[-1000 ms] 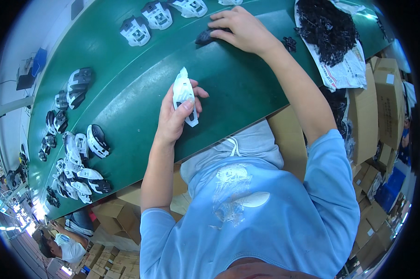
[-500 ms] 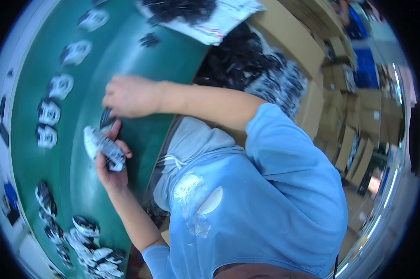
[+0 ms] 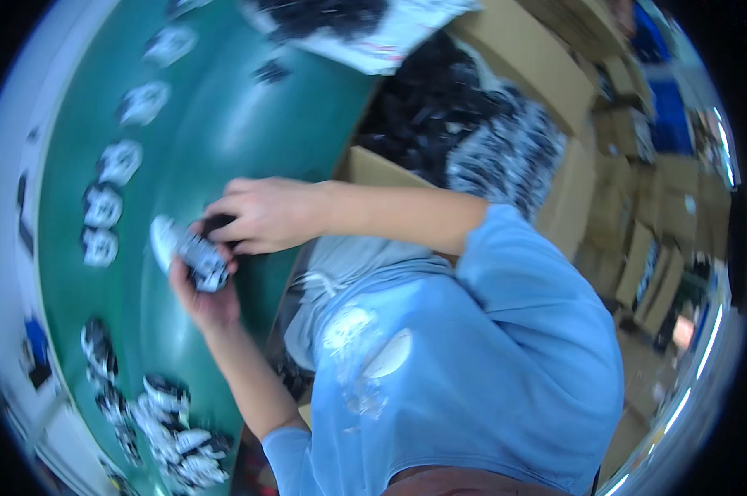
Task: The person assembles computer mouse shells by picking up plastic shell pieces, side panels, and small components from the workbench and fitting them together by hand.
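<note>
My left hand [image 3: 210, 299] is closed around a rounded white-and-grey plastic part [image 3: 201, 258], whose smooth white end points away from my palm. A small dark piece [image 3: 219, 225] sits in the fingers of my right hand [image 3: 266, 217], right beside the plastic part. Motion blur hides the piece's exact shape and whether it touches the part. Both hands are over the green tabletop [image 3: 249, 136], near its edge on my side.
White-and-black parts [image 3: 119, 161] stand in a spaced row along the table's far side. A pile of similar parts [image 3: 179, 446] lies at lower left. Black pieces fill a bag [image 3: 381, 50] at the top and a cardboard box [image 3: 543, 62] beside the table. Several cartons [image 3: 679, 194] stand at right.
My right hand has moved down and toward me, bringing the dark piece to the upper side of the plastic part. My left hand still holds that part in nearly the same place.
</note>
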`<control>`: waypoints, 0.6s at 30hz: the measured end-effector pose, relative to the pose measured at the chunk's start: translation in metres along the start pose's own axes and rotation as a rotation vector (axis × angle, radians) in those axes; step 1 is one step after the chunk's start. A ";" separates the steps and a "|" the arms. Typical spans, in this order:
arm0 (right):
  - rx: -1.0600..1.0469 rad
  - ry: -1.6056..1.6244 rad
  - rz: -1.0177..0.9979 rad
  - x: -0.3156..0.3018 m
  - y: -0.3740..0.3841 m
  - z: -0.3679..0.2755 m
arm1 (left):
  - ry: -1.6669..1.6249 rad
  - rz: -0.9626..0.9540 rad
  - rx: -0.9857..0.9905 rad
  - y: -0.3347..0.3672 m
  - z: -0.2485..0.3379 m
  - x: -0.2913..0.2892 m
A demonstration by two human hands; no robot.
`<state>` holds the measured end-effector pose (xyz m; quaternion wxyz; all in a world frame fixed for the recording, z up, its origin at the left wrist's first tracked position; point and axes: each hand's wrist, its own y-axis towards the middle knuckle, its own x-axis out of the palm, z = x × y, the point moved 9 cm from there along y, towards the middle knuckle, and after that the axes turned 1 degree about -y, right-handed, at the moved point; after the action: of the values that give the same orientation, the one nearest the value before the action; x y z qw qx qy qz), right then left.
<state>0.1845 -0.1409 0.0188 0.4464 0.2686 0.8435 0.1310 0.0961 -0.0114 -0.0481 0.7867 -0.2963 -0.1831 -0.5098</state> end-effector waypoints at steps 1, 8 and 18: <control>-0.032 0.042 -0.023 -0.003 -0.004 -0.005 | -0.010 0.030 -0.031 0.003 -0.001 -0.010; 0.029 -0.012 0.076 -0.019 0.000 0.001 | -0.173 0.018 0.183 -0.006 0.007 0.030; 0.190 0.231 0.135 -0.051 0.021 -0.001 | 0.153 0.293 0.338 -0.015 0.010 -0.011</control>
<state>0.2139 -0.1521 0.0638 0.3094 0.3489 0.8777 0.1101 0.0780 -0.0015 -0.0434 0.9022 -0.1441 -0.1608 -0.3733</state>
